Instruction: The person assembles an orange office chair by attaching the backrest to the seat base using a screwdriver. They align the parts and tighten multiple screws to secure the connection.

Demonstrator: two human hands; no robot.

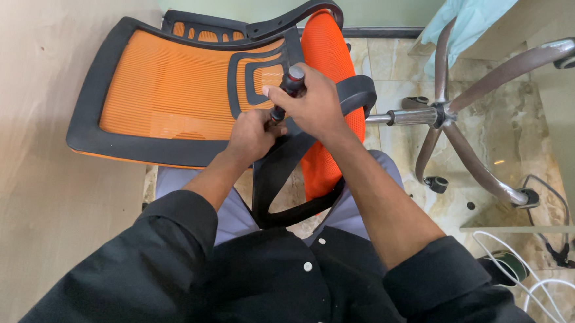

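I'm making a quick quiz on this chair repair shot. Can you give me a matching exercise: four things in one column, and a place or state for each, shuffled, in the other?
Things:
1. screwdriver
2. orange mesh backrest
3. wheeled chair base
4. white cable

Places or states:
A. lies tipped on its side on the tiled floor, upper right
B. gripped in the right hand, tip down beside the left hand
C. loops on the floor, lower right
D. lies flat, left of the hands

Pairs: 1-B, 2-D, 3-A, 4-C

No packages, labels, signs or screens anywhere I look, from the floor to the wall before me.
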